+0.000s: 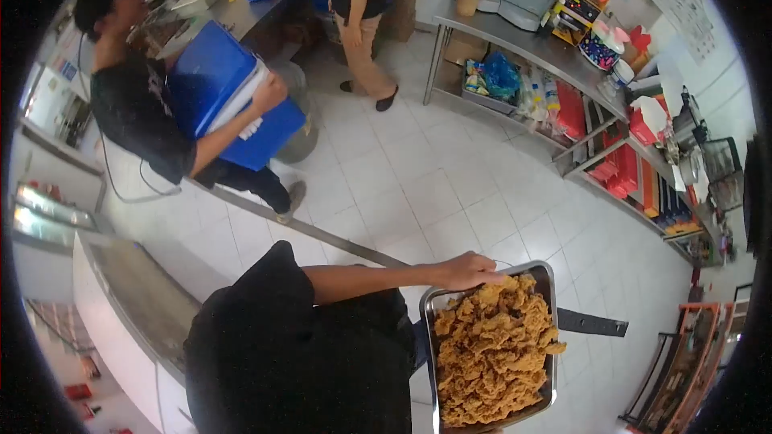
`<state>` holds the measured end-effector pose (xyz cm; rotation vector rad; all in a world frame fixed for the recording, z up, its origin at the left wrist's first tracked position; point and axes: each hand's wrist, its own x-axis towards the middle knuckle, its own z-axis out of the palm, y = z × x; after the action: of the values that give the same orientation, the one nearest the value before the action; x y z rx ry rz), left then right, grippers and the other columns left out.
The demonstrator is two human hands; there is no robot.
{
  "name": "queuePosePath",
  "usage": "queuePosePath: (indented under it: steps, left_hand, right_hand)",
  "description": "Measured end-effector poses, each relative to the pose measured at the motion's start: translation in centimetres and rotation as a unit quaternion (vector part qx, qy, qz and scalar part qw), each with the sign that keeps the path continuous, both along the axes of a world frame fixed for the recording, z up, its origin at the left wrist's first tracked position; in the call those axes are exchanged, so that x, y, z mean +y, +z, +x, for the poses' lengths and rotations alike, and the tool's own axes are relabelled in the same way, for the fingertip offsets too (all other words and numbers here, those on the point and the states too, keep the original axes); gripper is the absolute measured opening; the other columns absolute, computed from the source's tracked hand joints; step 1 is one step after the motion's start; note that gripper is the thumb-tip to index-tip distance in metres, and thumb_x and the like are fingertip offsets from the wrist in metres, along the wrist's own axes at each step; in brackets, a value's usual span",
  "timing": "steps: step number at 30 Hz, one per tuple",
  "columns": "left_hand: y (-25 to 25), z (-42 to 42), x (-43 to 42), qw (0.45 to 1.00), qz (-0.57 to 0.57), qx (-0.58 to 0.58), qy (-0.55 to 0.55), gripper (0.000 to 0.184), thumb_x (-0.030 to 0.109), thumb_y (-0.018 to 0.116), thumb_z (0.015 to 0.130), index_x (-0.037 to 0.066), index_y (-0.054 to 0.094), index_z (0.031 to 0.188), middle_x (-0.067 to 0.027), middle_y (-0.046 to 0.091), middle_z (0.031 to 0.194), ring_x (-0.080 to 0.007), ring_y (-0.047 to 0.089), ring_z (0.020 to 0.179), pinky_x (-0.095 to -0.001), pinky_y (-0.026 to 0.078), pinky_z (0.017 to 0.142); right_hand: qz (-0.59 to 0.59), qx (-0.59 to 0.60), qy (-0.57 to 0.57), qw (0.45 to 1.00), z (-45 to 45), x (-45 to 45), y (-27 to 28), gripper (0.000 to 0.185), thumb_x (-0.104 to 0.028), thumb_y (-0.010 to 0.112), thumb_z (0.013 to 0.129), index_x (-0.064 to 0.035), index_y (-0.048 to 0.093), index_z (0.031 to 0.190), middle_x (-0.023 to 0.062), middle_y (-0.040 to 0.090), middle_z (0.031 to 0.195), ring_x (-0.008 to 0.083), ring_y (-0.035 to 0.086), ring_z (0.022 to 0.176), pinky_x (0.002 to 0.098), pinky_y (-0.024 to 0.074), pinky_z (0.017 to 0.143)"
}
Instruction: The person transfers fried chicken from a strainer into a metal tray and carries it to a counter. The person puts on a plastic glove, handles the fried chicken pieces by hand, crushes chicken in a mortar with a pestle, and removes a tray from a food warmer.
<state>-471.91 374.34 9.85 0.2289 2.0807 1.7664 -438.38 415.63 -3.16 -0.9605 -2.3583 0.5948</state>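
A rectangular metal tray (552, 273) is heaped with golden-brown, crispy fried pieces (494, 354). My left hand (470, 270) is closed on the tray's upper rim, its fingertips close to the food. The bare forearm reaches across from a black sleeve on the left. Below the arm, dark clothing fills the lower middle of the view. The tray's bottom end runs close to the frame's lower edge, and my right hand does not show.
At the upper left a person (137, 104) carries a blue box (213, 72). Another person (362, 24) stands beyond on the tiled floor (402, 185). Metal shelving (515, 36) with supplies lines the right. A dark flat bar (591, 322) projects beside the tray.
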Motion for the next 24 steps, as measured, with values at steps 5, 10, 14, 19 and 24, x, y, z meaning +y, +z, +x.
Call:
queuePosePath:
  steps: [5,10,14,19,24]
  left_hand:
    - [-0.2,1.0,1.2,0.999,0.006,0.025,0.043,0.049,0.043,0.049,0.099,0.01,0.039,0.064,0.0039,0.024,0.057,-0.0091,0.026,0.054,-0.032,0.027,0.053]
    - [-1.7,3.3,1.1,0.99,0.027,0.071,0.116,0.052,0.041,0.052,0.098,0.007,0.04,0.06,0.0019,0.026,0.055,-0.0093,0.023,0.053,-0.0326,0.027,0.052]
    - [-2.7,3.6,1.1,0.99,0.046,0.019,0.133,0.052,0.042,0.053,0.097,0.01,0.038,0.06,0.0031,0.024,0.056,-0.009,0.022,0.054,-0.0318,0.026,0.052]
    - [-5.1,2.1,2.6,0.99,0.058,0.023,0.125,0.053,0.046,0.053,0.096,0.01,0.039,0.06,0.004,0.027,0.057,-0.0078,0.023,0.055,-0.0315,0.023,0.052]
    - [-8.7,2.1,6.0,0.973,0.192,0.036,0.125,0.049,0.046,0.051,0.097,0.009,0.048,0.066,0.0034,0.032,0.059,-0.0077,0.027,0.058,-0.0309,0.025,0.054]
  right_hand:
    - [-0.023,0.018,0.067,0.997,-5.6,-0.2,1.8,0.045,-0.037,0.045,0.1,-0.0054,0.056,0.13,0.0197,0.056,0.126,0.033,0.054,0.112,0.0406,0.0441,0.094]
    - [-0.06,0.036,0.11,0.991,-9.2,-1.4,2.7,0.045,-0.037,0.044,0.1,-0.0042,0.055,0.129,0.019,0.057,0.123,0.0322,0.055,0.109,0.0401,0.0451,0.092]
    - [-0.076,0.058,0.149,0.984,-11.6,-1.4,3.7,0.046,-0.037,0.044,0.1,-0.0032,0.055,0.128,0.0185,0.057,0.121,0.0315,0.056,0.107,0.0397,0.0459,0.09]
    - [-0.086,0.072,0.156,0.981,-12.5,-1.1,4.7,0.046,-0.038,0.043,0.1,-0.002,0.055,0.127,0.0178,0.058,0.119,0.0308,0.057,0.104,0.0391,0.0469,0.088]
    - [-0.074,0.075,0.15,0.983,-11.7,-2.0,7.0,0.047,-0.038,0.042,0.1,-0.0008,0.054,0.126,0.0171,0.059,0.116,0.03,0.058,0.101,0.0386,0.0479,0.085]
